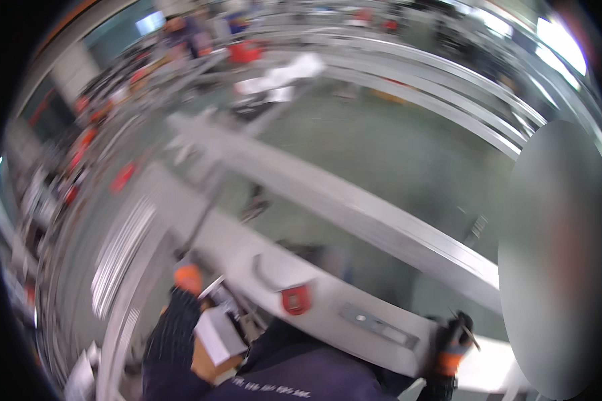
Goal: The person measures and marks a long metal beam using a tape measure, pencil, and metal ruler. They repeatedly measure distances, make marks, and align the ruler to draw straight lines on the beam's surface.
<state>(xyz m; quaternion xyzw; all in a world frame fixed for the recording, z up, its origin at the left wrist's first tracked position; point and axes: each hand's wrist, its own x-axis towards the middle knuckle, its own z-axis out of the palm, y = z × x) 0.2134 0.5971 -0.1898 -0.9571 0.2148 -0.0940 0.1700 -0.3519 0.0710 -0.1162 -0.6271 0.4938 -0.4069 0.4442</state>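
A long silvery metal profile (328, 287) runs slantwise in front of my body, with a slotted grey plate (380, 325) in its face toward the right. On it lies a small red tool, apparently a tape measure (295, 299), beside a dark curved strap. My left hand (188, 277), in an orange and dark glove, is by the profile's near edge on the left. A thin dark rod-like shape rises close to its fingertips. My right hand (451, 347), gloved in black and orange, is over the profile toward the right; something thin juts beside it. Motion blur hides both hands' fingers.
Beyond the near profile, a second metal beam (368, 214) runs roughly parallel over the green floor. More long rails (435, 73) stretch across the back. A white box (219, 337) sits below my left hand. Bundled bright profiles (124, 254) lie left, and a red container (245, 51) stands far off.
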